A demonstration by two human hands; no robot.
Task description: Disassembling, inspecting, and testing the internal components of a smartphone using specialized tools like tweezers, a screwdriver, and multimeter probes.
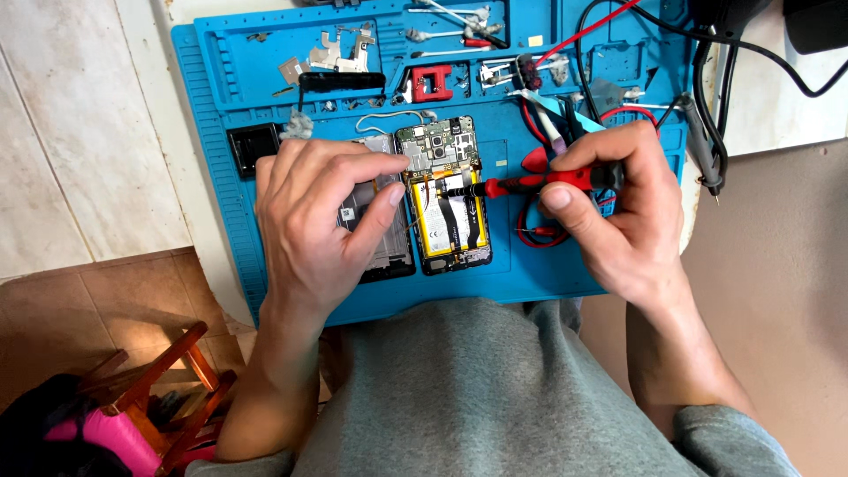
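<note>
A small black square part (pixel 252 146) is seen at the left edge of the blue work mat (pixel 212 221). The left hand (pixel 318 221) is laid over a detached grey phone panel (pixel 382 252), fingers curled together, index tip pressed on the opened phone (pixel 449 199) at mid-mat. The board and yellow battery are exposed. A red-and-black screwdriver (pixel 548 183) is pinched between thumb and fingers of the right hand (pixel 618 208), its tip set on the phone's middle. Black cables (pixel 707 106) are draped at the far right.
</note>
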